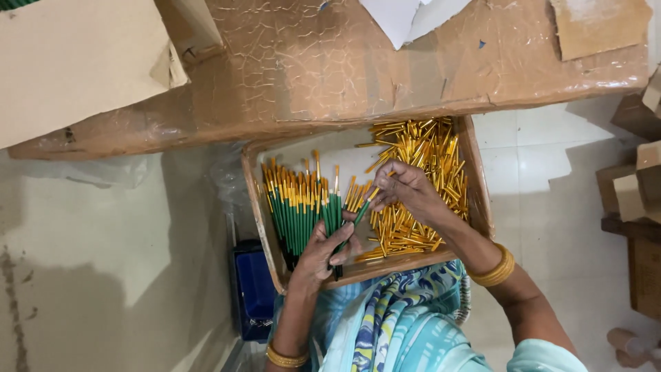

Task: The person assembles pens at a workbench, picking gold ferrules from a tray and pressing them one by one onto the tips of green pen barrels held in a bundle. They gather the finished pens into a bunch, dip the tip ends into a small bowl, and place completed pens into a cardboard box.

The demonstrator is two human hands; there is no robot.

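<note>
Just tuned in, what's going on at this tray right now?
A person sits over a wooden tray on their lap. The left hand grips a bunch of green sticks with gold tips. The right hand pinches a single green stick at its gold end, above a loose heap of gold caps filling the tray's right side. A cardboard-covered surface lies beyond.
</note>
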